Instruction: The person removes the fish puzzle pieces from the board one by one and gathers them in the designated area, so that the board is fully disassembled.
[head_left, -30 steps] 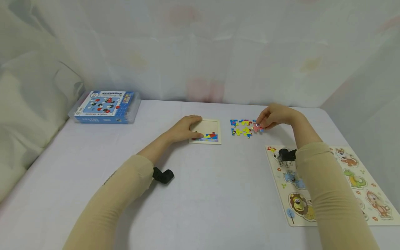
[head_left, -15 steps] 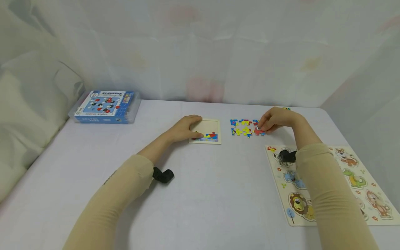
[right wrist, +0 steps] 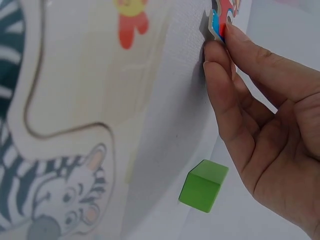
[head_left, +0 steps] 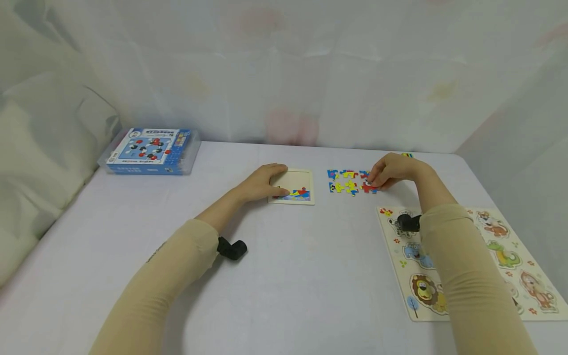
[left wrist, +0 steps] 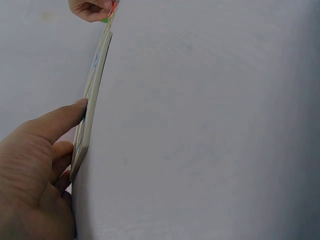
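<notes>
My left hand (head_left: 262, 183) holds the left side of a small wooden puzzle tray (head_left: 299, 176), thumb on top. Joined pieces with a red, yellow and blue picture (head_left: 299, 195) lie along the tray's near side. In the left wrist view the thumb (left wrist: 65, 120) touches the tray's top while the other fingers stand at its edge. To the right, my right hand (head_left: 395, 166) pinches a red and blue puzzle piece (head_left: 369, 188) at the end of a group of loose pieces (head_left: 350, 186). The right wrist view shows that puzzle piece (right wrist: 218, 25) between thumb and fingertips.
A large animal puzzle board (head_left: 426, 313) lies under the right forearm. Behind the right hand is a small yellow and green thing (head_left: 407, 154); the right wrist view shows a green block (right wrist: 202, 187). A clear case with a blue molecule-picture box (head_left: 148, 153) stands back left.
My right hand has shifted slightly right and lowered the red piece beside the other loose pieces. The left hand and tray have stayed put.
</notes>
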{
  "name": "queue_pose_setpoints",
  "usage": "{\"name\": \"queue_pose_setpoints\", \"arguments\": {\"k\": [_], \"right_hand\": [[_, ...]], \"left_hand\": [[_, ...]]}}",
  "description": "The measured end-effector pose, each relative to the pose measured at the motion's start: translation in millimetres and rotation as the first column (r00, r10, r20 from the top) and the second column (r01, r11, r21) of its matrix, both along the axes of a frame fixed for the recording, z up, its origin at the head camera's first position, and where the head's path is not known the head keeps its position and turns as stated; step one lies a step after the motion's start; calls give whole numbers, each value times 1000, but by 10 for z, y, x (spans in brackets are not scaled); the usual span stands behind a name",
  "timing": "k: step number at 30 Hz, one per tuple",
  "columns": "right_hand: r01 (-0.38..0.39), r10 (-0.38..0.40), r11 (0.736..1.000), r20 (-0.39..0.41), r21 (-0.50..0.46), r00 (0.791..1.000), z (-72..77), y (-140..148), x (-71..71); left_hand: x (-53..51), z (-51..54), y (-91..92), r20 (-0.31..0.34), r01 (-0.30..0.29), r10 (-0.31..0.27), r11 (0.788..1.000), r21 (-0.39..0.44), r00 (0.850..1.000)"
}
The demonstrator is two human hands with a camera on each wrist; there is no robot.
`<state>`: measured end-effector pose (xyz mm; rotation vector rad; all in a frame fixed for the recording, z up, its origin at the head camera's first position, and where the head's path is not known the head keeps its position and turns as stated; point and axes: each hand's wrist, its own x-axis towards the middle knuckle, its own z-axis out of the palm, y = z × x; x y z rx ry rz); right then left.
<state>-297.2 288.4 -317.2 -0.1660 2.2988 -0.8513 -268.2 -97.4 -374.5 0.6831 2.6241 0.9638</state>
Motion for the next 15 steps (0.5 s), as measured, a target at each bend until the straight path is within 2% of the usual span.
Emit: {"name": "queue_pose_setpoints", "arguments": {"k": [15], "right_hand": [[-11, 12, 999, -27, 40, 1000, 12, -30, 4]], "left_hand": [[26, 27, 8, 10, -7, 7, 1000, -11, 1000]]}}
